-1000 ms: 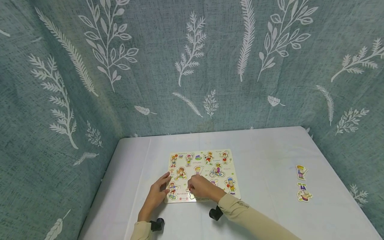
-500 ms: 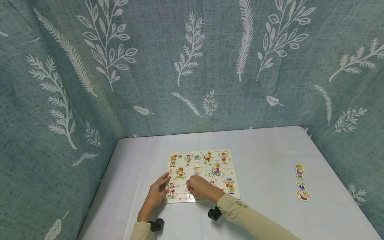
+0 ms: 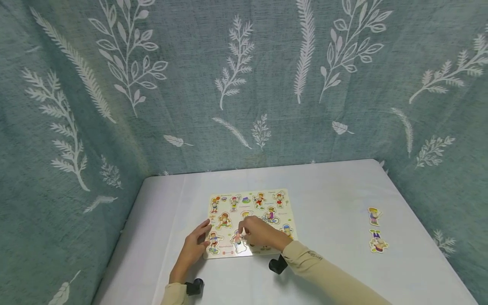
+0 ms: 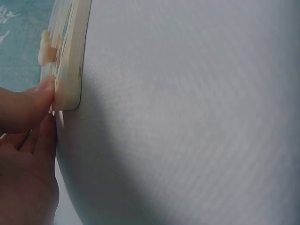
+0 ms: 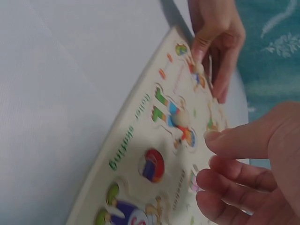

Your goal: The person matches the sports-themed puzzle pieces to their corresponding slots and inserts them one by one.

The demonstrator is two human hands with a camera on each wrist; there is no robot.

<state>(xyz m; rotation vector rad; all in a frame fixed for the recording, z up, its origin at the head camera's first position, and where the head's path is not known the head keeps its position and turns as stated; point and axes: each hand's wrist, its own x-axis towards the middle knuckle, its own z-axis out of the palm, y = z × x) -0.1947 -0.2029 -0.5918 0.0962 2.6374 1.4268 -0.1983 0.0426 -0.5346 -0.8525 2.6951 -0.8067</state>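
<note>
A pale wooden puzzle board (image 3: 227,240) with knobbed sports figures lies on the table. My left hand (image 3: 193,245) rests against its left edge, thumb near the lower corner and fingers along the side; the left wrist view shows the thumb (image 4: 44,93) at the thick edge. My right hand (image 3: 261,232) is over the lower middle of the board, its fingers loosely bent. Between thumb (image 5: 234,143) and fingers there is a gap with nothing in it. A knobbed roller-skating figure (image 5: 176,117) lies in the board, just beyond the fingertips.
Two loose puzzle figures lie on the right of the table: one with a yellow hat (image 3: 374,216) and, nearer me, one upside down (image 3: 377,242). The white-covered table (image 3: 328,203) meets a leaf-patterned curtain (image 3: 198,89) behind it.
My right hand has risen off the lower-middle figure and shifted slightly right, uncovering it. My left hand stays at the board's edge. The head view has turned a little right.
</note>
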